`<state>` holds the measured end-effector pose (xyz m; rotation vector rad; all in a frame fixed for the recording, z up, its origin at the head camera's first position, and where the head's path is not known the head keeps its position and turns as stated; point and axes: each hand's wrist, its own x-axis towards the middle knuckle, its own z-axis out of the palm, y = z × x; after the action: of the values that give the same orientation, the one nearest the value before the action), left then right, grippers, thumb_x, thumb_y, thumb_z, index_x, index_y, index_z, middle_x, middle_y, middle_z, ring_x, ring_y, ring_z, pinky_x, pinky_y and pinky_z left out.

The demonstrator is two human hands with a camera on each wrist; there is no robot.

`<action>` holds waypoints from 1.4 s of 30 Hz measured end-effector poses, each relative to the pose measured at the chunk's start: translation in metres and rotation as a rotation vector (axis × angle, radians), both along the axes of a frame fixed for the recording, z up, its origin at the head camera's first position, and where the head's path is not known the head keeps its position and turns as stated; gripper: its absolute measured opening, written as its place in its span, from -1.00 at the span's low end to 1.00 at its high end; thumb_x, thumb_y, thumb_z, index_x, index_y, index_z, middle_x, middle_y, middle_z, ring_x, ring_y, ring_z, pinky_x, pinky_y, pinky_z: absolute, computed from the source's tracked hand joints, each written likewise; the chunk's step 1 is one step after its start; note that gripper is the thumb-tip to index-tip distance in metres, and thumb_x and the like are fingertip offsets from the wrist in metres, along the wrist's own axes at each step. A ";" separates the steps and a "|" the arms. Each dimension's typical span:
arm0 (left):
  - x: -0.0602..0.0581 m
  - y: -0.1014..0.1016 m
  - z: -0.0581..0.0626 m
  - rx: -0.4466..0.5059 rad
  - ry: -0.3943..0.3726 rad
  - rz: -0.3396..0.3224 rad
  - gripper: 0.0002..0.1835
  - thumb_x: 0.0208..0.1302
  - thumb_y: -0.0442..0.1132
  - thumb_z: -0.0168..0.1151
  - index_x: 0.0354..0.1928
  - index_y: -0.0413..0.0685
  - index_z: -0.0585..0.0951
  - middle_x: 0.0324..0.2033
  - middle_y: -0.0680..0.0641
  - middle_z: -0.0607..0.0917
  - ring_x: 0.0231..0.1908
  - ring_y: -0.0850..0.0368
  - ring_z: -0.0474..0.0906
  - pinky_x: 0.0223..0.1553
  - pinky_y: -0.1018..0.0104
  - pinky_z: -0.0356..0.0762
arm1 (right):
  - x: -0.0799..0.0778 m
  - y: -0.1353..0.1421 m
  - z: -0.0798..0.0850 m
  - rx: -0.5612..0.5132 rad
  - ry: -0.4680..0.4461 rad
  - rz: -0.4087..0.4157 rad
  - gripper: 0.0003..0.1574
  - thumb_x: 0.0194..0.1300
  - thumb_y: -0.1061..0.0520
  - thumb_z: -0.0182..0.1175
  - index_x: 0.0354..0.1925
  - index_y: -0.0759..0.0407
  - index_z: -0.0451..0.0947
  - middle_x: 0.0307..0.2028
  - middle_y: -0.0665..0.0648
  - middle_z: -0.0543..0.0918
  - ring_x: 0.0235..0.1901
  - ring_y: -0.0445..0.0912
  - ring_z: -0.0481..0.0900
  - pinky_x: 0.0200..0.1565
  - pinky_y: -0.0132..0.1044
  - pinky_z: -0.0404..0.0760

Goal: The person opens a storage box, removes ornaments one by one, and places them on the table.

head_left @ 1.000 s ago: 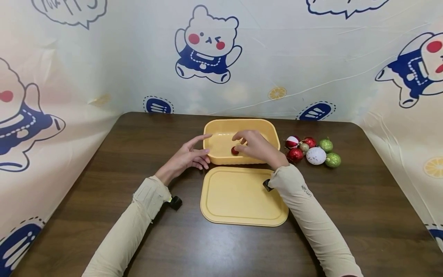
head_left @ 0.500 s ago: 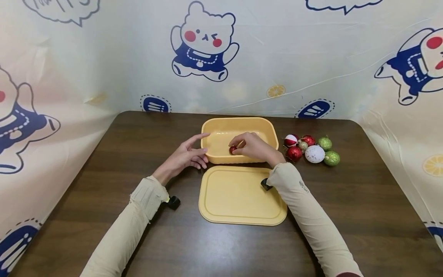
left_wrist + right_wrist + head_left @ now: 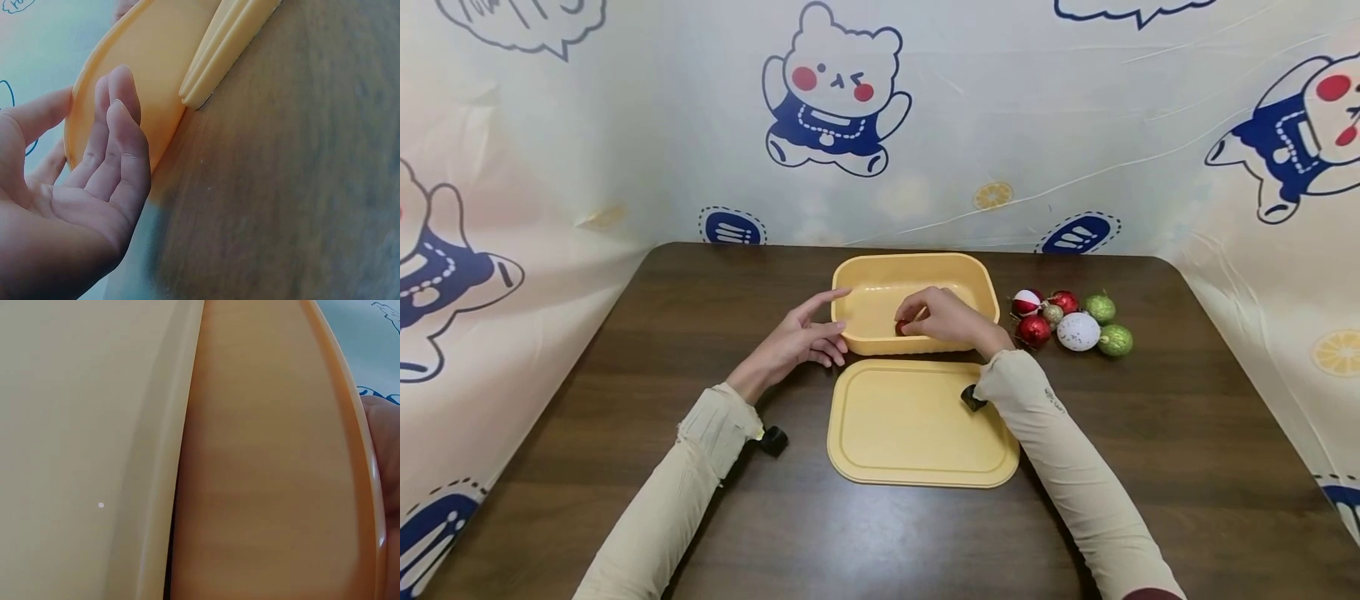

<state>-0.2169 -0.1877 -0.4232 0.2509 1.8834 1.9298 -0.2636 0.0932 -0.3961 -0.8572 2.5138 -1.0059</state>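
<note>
A yellow box (image 3: 865, 304) without its cover sits toward the back of the table. Inside it, my right hand (image 3: 951, 317) pinches a small red bauble (image 3: 901, 327) between thumb and fingers, low near the front wall; the fingers hide part of it. My left hand (image 3: 797, 337) is at the box's left end, index finger and thumb touching the rim, the other fingers loosely bent outside, as the left wrist view also shows. The right wrist view has only the box's outer wall (image 3: 275, 456) and part of the right hand (image 3: 384, 456) behind the rim.
A flat yellow lid (image 3: 917, 425) lies in front of the box. Right of the box is a cluster of baubles: red (image 3: 1033, 332), red-and-white (image 3: 1027, 302), small gold (image 3: 1052, 315), speckled white (image 3: 1078, 332) and green (image 3: 1116, 340). A printed curtain (image 3: 955, 125) surrounds the table.
The right hand's fingers have closed in on the red bauble, which showed below them a second ago. The left hand stays at the box's rim. The head view has shifted slightly.
</note>
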 end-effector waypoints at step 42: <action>0.000 -0.001 0.000 0.016 0.012 -0.015 -0.34 0.44 -0.14 0.22 0.50 0.30 0.24 -0.43 -0.17 0.72 -0.46 -0.03 0.72 -0.38 0.15 0.70 | 0.012 0.023 0.046 -0.184 0.198 -0.037 -0.77 0.37 0.27 0.25 -0.02 0.31 0.66 -0.14 0.17 0.73 -0.07 0.01 0.67 0.04 -0.05 0.63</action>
<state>-0.2170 -0.1890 -0.4231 0.2805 1.8689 1.9389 -0.2513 0.1159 -0.3503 -1.0122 2.6387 -1.2354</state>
